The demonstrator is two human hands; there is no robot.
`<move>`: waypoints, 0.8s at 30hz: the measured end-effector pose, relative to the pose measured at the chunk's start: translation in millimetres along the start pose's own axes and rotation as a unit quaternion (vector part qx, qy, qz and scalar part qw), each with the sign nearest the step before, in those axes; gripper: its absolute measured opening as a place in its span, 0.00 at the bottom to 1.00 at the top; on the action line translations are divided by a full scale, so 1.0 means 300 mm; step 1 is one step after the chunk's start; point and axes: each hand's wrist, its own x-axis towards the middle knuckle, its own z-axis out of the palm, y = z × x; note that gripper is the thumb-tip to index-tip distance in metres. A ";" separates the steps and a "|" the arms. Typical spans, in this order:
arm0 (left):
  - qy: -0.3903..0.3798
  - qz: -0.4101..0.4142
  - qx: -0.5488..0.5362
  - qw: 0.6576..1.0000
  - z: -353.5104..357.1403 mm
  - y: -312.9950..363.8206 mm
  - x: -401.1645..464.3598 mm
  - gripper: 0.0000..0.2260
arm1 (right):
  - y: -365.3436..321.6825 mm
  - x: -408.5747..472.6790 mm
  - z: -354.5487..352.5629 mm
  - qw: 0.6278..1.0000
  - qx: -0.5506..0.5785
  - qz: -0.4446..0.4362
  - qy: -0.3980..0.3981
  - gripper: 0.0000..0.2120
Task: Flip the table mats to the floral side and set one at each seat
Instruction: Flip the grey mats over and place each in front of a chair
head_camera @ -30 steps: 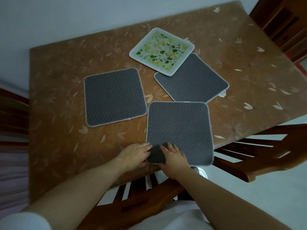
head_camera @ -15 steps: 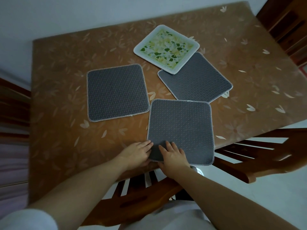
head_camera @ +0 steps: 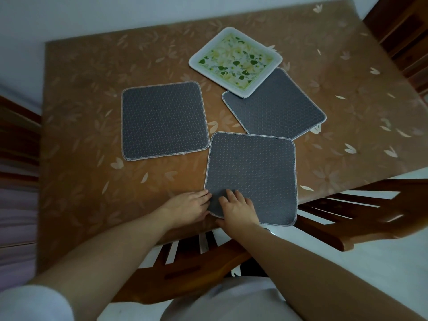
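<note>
Four mats on the brown leaf-print tabletop (head_camera: 78, 93). Three are grey side up, one floral side up.

Near mat (head_camera: 251, 177): grey side up, roughly square so no clear long axis, edges close to parallel with the near table edge. Its near right corner overhangs the table edge above the wooden chair (head_camera: 324, 218).

Left mat (head_camera: 163, 120): grey up, lying flat, turned slightly off the table edges, just beside the near mat's far left corner, not overlapping it.

Right mat (head_camera: 278, 105): grey up, rotated to sit diamond-wise, near corner just touching or under the near mat's far edge; can't tell which.

Floral mat (head_camera: 235, 61): white border, yellow-green flower print up, also diamond-wise, farthest of the four, its near corner overlapping the right mat's far edge.

Left hand (head_camera: 188, 206): fingers extended and close together, flat on the tabletop, fingertips touching the near left corner of the near mat. Not gripping.

Right hand (head_camera: 237, 208): fingers slightly spread, pressed palm down on top of the near mat at that same corner. Thumb placement relative to the mat edge isn't clear, so can't tell if it's pinching.
</note>
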 end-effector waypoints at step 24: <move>-0.030 -0.001 0.095 0.995 0.010 0.020 0.007 0.18 | -0.006 0.014 0.025 0.998 0.027 -0.003 0.048 0.21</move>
